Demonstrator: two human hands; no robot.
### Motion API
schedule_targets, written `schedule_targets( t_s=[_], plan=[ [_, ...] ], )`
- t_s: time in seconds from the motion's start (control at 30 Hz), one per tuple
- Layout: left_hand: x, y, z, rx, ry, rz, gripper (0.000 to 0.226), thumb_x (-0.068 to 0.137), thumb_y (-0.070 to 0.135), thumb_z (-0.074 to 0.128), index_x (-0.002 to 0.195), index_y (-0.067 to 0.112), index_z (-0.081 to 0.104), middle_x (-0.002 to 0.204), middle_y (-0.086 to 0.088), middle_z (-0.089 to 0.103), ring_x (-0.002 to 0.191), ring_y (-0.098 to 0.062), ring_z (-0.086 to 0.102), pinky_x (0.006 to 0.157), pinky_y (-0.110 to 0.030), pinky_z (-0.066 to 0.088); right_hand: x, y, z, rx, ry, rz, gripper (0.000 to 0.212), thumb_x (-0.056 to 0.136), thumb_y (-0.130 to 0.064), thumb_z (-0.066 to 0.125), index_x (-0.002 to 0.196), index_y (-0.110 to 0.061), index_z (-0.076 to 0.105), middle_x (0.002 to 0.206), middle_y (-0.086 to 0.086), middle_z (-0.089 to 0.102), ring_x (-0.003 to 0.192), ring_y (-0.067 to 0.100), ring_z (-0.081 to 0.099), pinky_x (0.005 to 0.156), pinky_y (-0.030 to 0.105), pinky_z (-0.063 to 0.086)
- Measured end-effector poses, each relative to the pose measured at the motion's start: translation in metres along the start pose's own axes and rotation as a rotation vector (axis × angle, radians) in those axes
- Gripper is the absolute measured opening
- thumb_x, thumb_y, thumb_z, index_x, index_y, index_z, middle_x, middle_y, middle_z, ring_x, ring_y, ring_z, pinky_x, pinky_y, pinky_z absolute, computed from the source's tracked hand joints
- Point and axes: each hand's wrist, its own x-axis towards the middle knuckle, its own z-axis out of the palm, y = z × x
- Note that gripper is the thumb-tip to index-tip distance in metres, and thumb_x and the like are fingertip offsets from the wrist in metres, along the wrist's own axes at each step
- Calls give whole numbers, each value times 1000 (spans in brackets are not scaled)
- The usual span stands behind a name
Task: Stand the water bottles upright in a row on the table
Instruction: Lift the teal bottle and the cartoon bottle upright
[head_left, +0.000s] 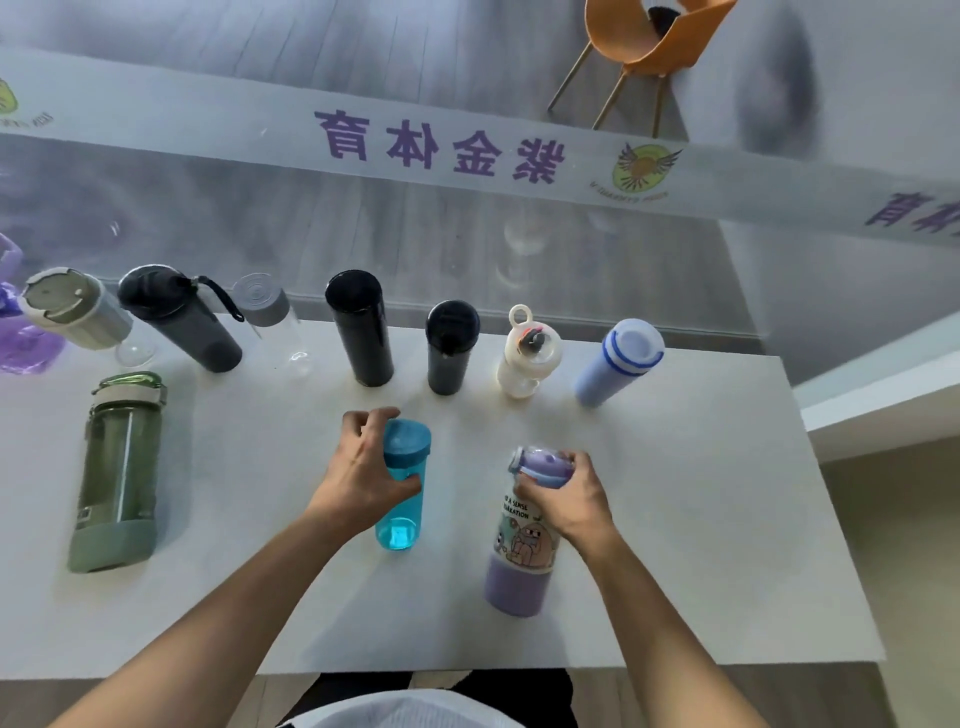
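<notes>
Right hand: fingers curled shut over the cap end of the purple cartoon bottle, which stands upright near the table front edge. Left hand: fingers wrapped closed around the neck of the blue bottle, upright, cap up. Green bottle stands at left. Beyond, 7 bottles stand upright in 1 row, from the grey-lidded bottle to the pale blue bottle.
</notes>
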Motion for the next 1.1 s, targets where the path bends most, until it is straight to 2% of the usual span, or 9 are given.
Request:
schedule_targets(
  t_s=[0.1, 0.2, 0.33, 0.47, 0.67, 0.8, 0.93, 1.1],
  plan=[
    [-4, 21, 21, 38, 22, 48, 83, 70, 14, 85, 135, 30, 36, 129, 1, 32, 116, -16, 44, 105, -38, 45, 7, 14, -37, 67, 139, -106, 79, 47, -55, 85, 114, -35, 48, 115, -6, 63, 108, 20, 64, 96, 42, 53],
    [-8, 44, 48, 12, 53, 61, 79, 71, 14, 84, 134, 27, 38, 126, 2, 33, 112, -15, 44, 106, -35, 44, 18, 25, -74, 122, 266, -220, 77, 52, -57, 87, 114, -33, 49, 111, -7, 63, 102, 19, 64, 92, 41, 54],
    [-14, 72, 89, -19, 80, 87, 80, 67, 13, 84, 130, 31, 37, 124, 6, 35, 113, -18, 47, 103, -35, 47, 41, 34, -123, 152, 327, -334, 74, 57, -52, 91, 113, -33, 47, 108, -8, 62, 99, 18, 62, 87, 39, 54],
    [-19, 109, 129, 8, 135, 136, 78, 67, 16, 82, 130, 33, 40, 123, 5, 41, 108, -21, 50, 95, -37, 47, 73, 43, -167, 146, 328, -469, 75, 58, -40, 94, 116, -28, 48, 109, -7, 60, 98, 17, 60, 86, 31, 52],
    [-25, 155, 181, 14, 180, 144, 73, 68, 18, 80, 130, 29, 43, 127, 6, 46, 109, -22, 48, 92, -34, 44, 119, 46, -219, 107, 226, -586, 72, 61, -22, 94, 116, -27, 48, 110, -6, 58, 97, 14, 56, 86, 24, 47],
    [-29, 173, 204, 25, 202, 150, 74, 68, 19, 81, 131, 31, 43, 129, 8, 48, 112, -20, 46, 94, -34, 44, 144, 42, -236, 102, 166, -612, 75, 60, -18, 94, 115, -33, 46, 114, -6, 58, 99, 12, 56, 82, 9, 43],
    [-27, 185, 218, 62, 220, 159, 75, 68, 20, 82, 132, 30, 43, 129, 8, 48, 110, -21, 46, 94, -31, 41, 165, 36, -242, 74, 128, -643, 75, 60, -21, 92, 121, -27, 49, 116, -3, 57, 103, 17, 57, 88, 23, 48],
    [-25, 193, 230, 78, 243, 151, 77, 68, 21, 82, 133, 31, 42, 130, 9, 48, 109, -20, 45, 95, -32, 42, 182, 29, -244, 78, 127, -680, 77, 61, -28, 93, 123, -22, 48, 118, 1, 57, 104, 20, 57, 90, 29, 50]
  ],
)
